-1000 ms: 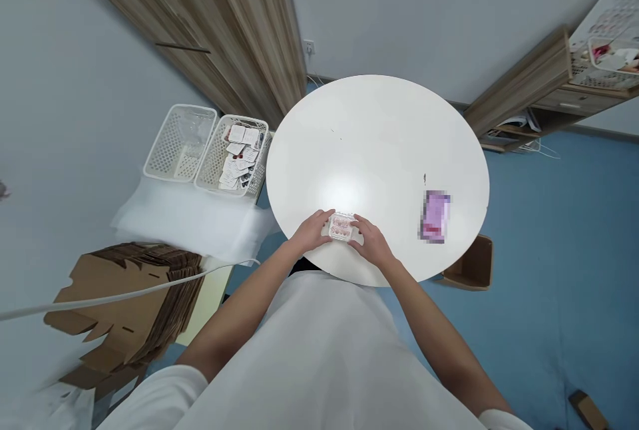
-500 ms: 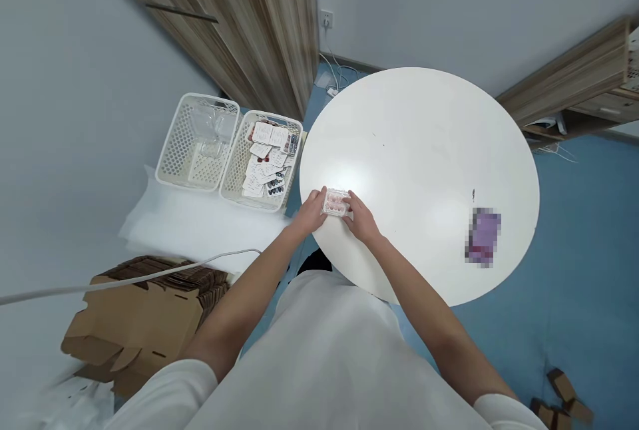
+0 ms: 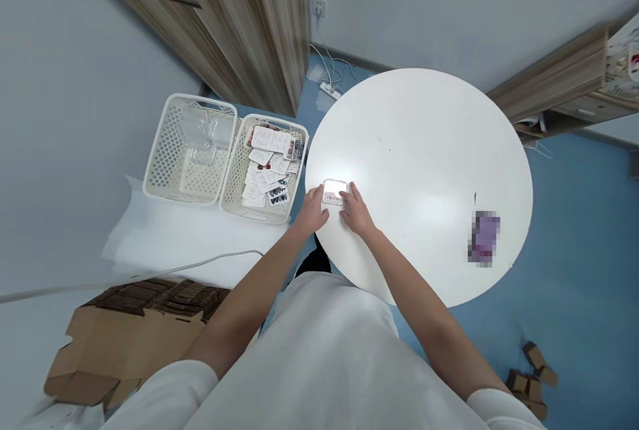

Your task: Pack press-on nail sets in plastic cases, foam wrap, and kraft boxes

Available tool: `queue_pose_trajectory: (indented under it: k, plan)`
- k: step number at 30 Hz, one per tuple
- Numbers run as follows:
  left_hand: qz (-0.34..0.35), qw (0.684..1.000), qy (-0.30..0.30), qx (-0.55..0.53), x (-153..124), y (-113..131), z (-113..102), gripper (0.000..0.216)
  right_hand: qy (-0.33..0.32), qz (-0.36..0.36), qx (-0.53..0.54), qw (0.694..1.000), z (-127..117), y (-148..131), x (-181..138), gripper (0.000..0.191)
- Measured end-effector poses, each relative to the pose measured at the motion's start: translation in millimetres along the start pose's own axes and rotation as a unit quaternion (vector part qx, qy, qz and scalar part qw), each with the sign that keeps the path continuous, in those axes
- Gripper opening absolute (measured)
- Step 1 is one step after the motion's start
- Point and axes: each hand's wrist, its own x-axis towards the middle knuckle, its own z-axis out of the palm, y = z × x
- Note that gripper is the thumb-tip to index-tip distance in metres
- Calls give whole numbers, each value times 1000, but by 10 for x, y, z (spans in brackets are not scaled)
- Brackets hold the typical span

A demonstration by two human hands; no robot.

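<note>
Free room and obstacles, round white desk:
- Clear plastic case, near left edge: flanked by the left hand and right hand. We list both sides as blocked by fingers, the far side as open.
- Purple pixelated object, near right edge: an obstacle to us there.
- Between these two, and across the far half: broad passage.
- Leftward: card-filled basket just beside the desk, second basket next to it. We note their rims bounding that way, white cable nearer us.
</note>
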Motion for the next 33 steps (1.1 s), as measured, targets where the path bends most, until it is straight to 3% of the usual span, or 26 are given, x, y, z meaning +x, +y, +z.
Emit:
queue_pose_trajectory:
  k: [5,11,17,27,33]
  plan:
    - [-24,999,27,0,-148,46,43,68,11,23,27,999,-84,4,-298,56]
    - [-44,996,53,-56,-572,189,153,62,30,62,58,996,-157,72,-1050,48]
    - [-51,988,-20,-147,-1049,411,251,43,42,91,71,992,-296,242,-1641,41]
    - [-150,983,-74,-73,-1956,764,599,53,-72,-10,70,995,-464,500,-1788,31]
    - [-254,962,-24,-100,-2458,761,728,58,-137,-50,68,987,-362,495,-1863,30]
